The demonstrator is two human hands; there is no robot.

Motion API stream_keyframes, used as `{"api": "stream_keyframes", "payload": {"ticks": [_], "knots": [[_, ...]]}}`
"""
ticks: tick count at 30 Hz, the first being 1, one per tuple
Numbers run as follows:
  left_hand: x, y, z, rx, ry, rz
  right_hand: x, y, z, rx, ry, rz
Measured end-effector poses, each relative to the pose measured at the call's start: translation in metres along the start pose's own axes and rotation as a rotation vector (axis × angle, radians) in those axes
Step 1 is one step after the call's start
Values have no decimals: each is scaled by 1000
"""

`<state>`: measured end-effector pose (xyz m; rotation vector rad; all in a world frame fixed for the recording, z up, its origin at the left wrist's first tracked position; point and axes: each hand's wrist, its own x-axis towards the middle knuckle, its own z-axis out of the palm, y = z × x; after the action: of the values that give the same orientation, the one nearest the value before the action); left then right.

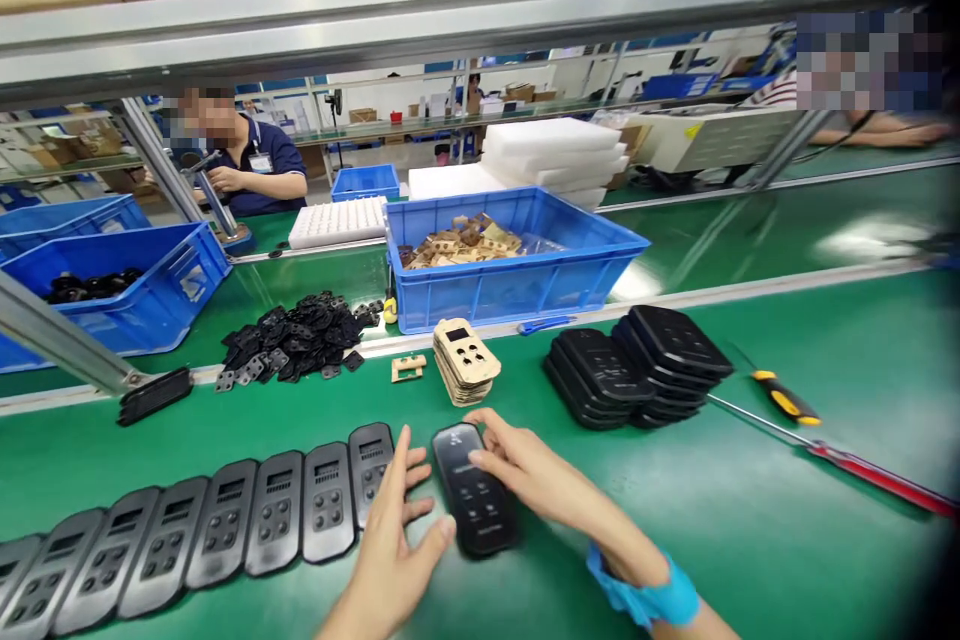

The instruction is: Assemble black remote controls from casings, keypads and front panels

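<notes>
A black remote-control shell [475, 490] lies flat on the green bench in front of me. My right hand [525, 475], a blue band on its wrist, rests on top of it with fingers stretched flat. My left hand [394, 545] is open beside it, thumb touching the shell's lower left edge and fingers near the end of a row of grey-black shells [225, 530] laid side by side to the left. Beyond stands a small stack of tan boards [465, 360] with a single tan piece [409, 367] next to it.
Two stacks of black covers [637, 365] sit right of centre, with a yellow-handled screwdriver [784, 397] and a red-handled tool [877, 475] further right. A blue bin of tan boards [517, 260], a pile of black rubber pads [296, 338], another blue bin [120, 290]. People work across the belt.
</notes>
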<state>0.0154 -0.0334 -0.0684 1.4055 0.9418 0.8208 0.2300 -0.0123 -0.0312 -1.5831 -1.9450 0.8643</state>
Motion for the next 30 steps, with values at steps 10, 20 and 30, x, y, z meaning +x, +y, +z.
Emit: {"api": "stream_keyframes", "payload": {"ticks": [10,20,30], "knots": [[7,16,-16,242,133,141,11,21,-38,-374,408,-31],[11,22,-30,300,266,236,28,-20,-33,-467,601,-430],[20,29,-40,-177,307,-79,13,-33,22,-31,539,-360]]}}
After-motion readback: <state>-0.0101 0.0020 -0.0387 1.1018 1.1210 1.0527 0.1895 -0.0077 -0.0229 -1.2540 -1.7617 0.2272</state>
